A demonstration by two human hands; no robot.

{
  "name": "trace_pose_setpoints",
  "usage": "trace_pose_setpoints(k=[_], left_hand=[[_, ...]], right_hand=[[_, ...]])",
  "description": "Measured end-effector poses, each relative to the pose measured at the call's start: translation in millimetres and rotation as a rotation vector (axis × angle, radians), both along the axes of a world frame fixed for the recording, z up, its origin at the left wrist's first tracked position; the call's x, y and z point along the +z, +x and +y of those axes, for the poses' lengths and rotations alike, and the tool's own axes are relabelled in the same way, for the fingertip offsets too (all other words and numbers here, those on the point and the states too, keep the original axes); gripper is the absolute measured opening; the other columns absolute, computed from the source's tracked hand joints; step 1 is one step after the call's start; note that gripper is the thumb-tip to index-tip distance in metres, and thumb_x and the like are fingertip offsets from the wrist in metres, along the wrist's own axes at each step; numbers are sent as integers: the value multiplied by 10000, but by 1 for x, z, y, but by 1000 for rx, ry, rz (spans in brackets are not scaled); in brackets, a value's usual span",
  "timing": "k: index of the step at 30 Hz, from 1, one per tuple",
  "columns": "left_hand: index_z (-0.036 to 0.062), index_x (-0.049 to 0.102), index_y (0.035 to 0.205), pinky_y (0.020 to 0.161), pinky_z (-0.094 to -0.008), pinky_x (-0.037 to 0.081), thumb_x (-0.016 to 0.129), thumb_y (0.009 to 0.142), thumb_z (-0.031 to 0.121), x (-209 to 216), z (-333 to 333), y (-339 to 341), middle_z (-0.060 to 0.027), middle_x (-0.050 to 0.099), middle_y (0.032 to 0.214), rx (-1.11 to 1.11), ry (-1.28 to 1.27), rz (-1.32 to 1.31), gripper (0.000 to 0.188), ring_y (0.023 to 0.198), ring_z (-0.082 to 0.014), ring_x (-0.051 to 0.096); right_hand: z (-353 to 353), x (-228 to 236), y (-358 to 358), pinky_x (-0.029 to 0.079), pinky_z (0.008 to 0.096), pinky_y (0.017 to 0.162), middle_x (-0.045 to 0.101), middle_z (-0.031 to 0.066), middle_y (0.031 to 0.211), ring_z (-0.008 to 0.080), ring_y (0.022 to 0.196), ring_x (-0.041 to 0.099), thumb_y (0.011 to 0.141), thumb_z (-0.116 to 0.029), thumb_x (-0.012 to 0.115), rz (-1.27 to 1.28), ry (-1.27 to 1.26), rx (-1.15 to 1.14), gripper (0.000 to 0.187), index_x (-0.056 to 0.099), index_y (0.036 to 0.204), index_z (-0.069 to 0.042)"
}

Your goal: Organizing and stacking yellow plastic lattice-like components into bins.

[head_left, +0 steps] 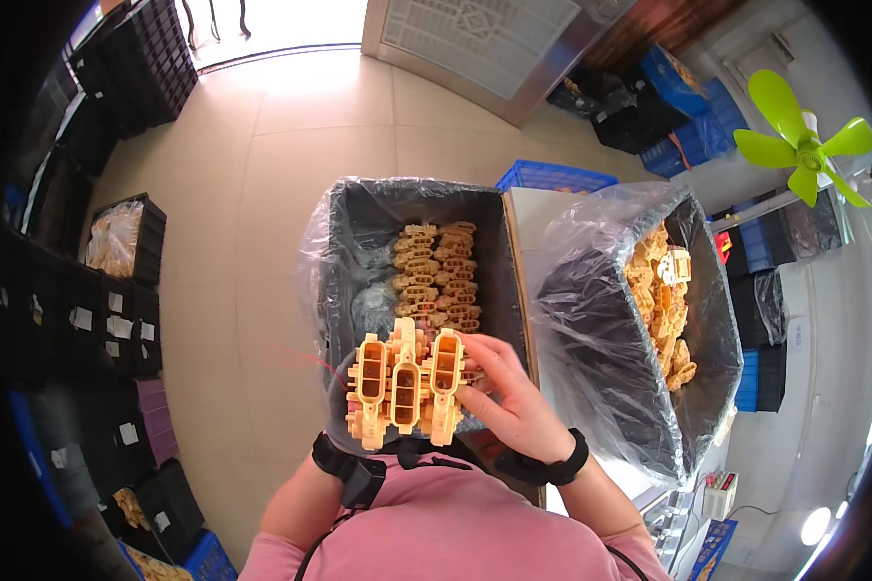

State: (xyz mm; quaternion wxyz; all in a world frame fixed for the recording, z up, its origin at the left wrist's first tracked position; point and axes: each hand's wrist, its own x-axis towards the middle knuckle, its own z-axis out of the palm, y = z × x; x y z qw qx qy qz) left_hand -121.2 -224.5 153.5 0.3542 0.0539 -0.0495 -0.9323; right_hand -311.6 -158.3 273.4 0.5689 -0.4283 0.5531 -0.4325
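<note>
Tan connector housings (405, 395): held as a cluster close in front of the torso, above the near end of the left bin; three oval openings turned up to view, centre one offset toward the body. Cannot tell whether touching anything below.
Right hand (521, 412): clamped on the right edge of the cluster, thumb nearer the body, fingers spread along the far side.
Left hand: hidden behind the cluster, only the forearm and black wristband (351, 470) showing; cannot tell whether closed or loose.
Left bin (492, 247): dark, draped with clear liner (312, 261); packed with two neat columns of matching housings (420, 274), beside crumpled clear plastic (373, 308).
Right bin (715, 290): also lined; holding a loose jumble of tan parts (661, 310), lying at mixed angles.
Step in hand (judged): steadying and handling several housings together as one group.
Grip advice: press evenly from both sides; avoid squeezing one end only, likely to pop the centre piece out. Keep fingertips off thin tabs and out of openings.
Alignment advice: keep long axes parallel and the cluster level; check offset before letting go.
Clearance advice: keep loose liner folds away from wrists; lower gently, to avoid knocking the packed columns askew.
</note>
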Motion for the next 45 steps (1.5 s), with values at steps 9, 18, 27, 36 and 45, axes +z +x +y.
trace_pose_setpoints(k=[9, 18, 27, 36, 45], left_hand=[[17, 423, 1377, 998, -562, 439, 442, 968, 376, 14, 2, -9, -197, 465, 1384, -162, 464, 235, 544, 1235, -384, 495], [127, 257, 1494, 1091, -499, 356, 468, 915, 570, -5, 24, -15, -130, 302, 1516, -213, 382, 676, 759, 1344, -345, 371], [191, 149, 1512, 963, -724, 353, 691, 824, 397, 21, 19, -12, -220, 184, 1462, -185, 294, 375, 900, 1257, -571, 324], [163, 239, 1487, 966, -590, 459, 699, 785, 506, 21, 28, -7, -276, 355, 1356, -88, -82, 175, 906, 1207, -488, 469], [117, 399, 1421, 974, -553, 453, 434, 907, 602, -16, 36, 7, -249, 328, 1458, 7, 230, -149, 708, 1245, -427, 452]], right_hand=[[0, 14, -10, 423, 388, 977, 480, 180, 1275, 340, 1161, 488, 854, -107, 649, 811, -223, 176, 565, 430, 1370, -40], [6, 100, -150, 485, 291, 832, 610, 79, 1113, 128, 928, 588, 892, -120, 629, 811, -52, -140, 495, 470, 1360, -91], [30, 45, -421, 472, 329, 898, 646, 129, 1081, 232, 1027, 614, 822, -292, 684, 1191, 183, -410, 492, 554, 1236, -60], [18, 0, -441, 427, 372, 987, 578, 205, 1243, 299, 1163, 557, 613, -378, 819, 1260, 352, -464, 903, 435, 1356, -35], [69, 103, -307, 526, 274, 732, 619, 84, 1032, 148, 882, 639, 836, -86, 643, 636, 16, -637, 384, 452, 1164, -26]])
